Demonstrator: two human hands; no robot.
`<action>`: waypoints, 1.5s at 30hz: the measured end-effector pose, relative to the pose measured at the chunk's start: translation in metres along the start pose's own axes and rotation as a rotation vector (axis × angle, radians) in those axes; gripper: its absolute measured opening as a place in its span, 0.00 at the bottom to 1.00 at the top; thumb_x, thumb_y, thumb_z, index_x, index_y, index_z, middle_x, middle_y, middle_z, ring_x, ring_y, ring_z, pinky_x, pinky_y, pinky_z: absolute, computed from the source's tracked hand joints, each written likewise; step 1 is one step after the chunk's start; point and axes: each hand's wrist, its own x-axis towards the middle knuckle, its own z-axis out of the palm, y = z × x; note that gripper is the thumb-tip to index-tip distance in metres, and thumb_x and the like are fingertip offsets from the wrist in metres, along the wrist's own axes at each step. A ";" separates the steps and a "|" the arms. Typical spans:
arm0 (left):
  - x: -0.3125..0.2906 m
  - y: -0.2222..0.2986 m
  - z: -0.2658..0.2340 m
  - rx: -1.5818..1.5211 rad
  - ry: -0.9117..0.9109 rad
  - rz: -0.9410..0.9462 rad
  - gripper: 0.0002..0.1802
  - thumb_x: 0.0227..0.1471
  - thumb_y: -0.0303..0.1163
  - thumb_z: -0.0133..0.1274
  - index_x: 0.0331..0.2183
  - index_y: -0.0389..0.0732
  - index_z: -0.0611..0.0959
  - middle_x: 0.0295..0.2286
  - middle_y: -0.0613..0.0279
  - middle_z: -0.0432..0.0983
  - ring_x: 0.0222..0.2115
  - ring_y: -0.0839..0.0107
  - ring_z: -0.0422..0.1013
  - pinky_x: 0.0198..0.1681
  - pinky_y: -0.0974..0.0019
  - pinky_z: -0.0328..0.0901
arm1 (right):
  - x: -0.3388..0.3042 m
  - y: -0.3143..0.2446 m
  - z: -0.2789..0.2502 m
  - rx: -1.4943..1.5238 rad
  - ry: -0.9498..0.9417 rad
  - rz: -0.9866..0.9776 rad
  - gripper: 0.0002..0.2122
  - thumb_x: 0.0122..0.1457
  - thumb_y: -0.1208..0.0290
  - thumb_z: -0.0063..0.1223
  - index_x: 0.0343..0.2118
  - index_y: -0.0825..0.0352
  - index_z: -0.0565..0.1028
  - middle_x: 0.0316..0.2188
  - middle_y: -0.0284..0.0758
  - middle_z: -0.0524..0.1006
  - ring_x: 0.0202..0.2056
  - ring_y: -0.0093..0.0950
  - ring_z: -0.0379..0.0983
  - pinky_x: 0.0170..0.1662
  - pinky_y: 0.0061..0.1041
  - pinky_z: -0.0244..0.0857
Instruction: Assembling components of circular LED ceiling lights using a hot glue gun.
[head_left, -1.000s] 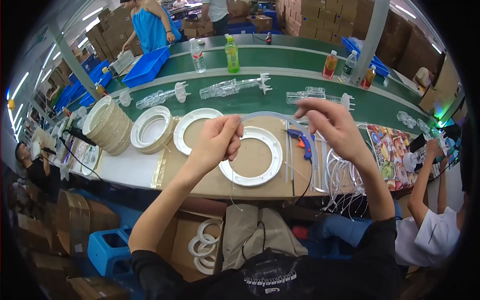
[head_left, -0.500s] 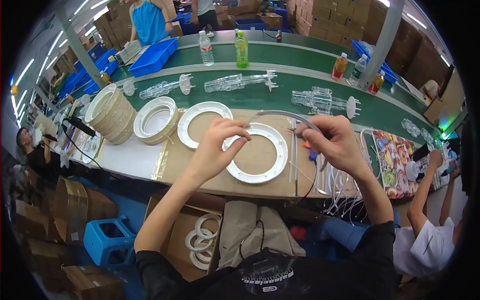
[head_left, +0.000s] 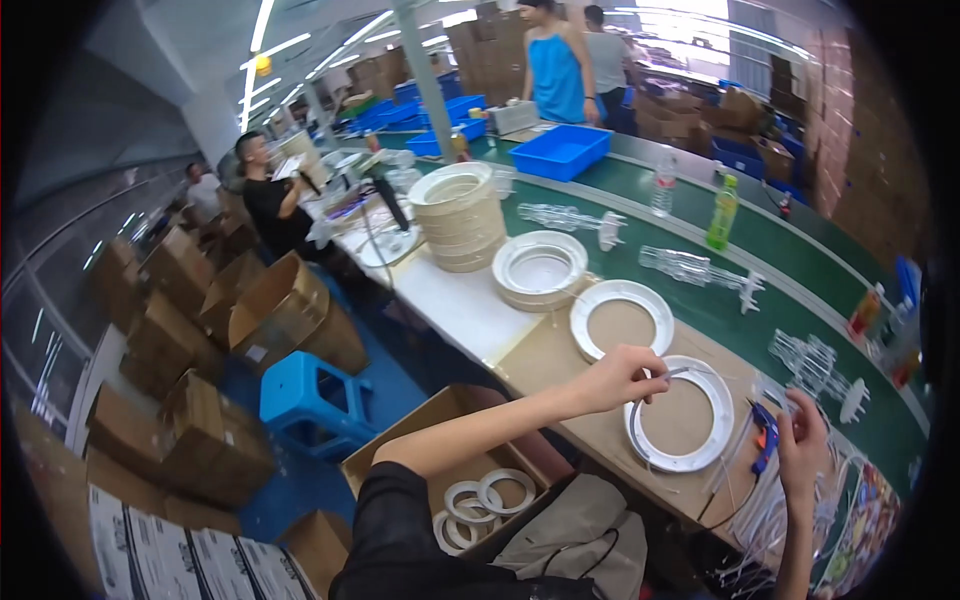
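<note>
Well left of the left grip [head_left: 640, 378], a blue plastic stool [head_left: 312, 395] stands on the blue floor [head_left: 232, 388], with an open cardboard carton [head_left: 330, 335] just behind it. White printed cartons [head_left: 170, 555] lie farther left and nearer the wearer. Beyond the same grip, a clear bottle [head_left: 663, 185] and a green one [head_left: 722, 215] stand near each other on a green surface [head_left: 640, 225]; farther off are a blue tray [head_left: 565, 158] and a person in a blue top [head_left: 560, 75]. Beyond the right grip [head_left: 800, 425], to its right, is a reddish bottle [head_left: 865, 310].
</note>
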 end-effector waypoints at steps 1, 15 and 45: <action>0.000 -0.005 -0.001 -0.009 0.028 -0.013 0.09 0.55 0.27 0.57 0.36 0.31 0.82 0.27 0.56 0.78 0.25 0.73 0.78 0.30 0.68 0.71 | -0.003 0.007 -0.005 -0.039 -0.107 0.075 0.06 0.60 0.75 0.55 0.37 0.71 0.78 0.19 0.25 0.69 0.19 0.14 0.62 0.21 0.17 0.53; 0.025 -0.100 0.024 0.689 0.042 0.060 0.05 0.48 0.25 0.56 0.26 0.35 0.84 0.23 0.49 0.78 0.28 0.54 0.77 0.33 0.52 0.70 | -0.026 0.056 0.018 -0.439 -0.513 0.221 0.10 0.51 0.71 0.60 0.26 0.77 0.79 0.18 0.43 0.76 0.21 0.29 0.73 0.27 0.27 0.65; 0.078 -0.092 0.047 0.939 -0.212 0.014 0.11 0.51 0.22 0.51 0.40 0.36 0.75 0.26 0.46 0.78 0.29 0.49 0.77 0.31 0.51 0.72 | -0.020 0.061 0.047 -0.496 -0.504 0.210 0.17 0.57 0.73 0.51 0.50 0.65 0.76 0.17 0.46 0.75 0.21 0.44 0.74 0.30 0.40 0.67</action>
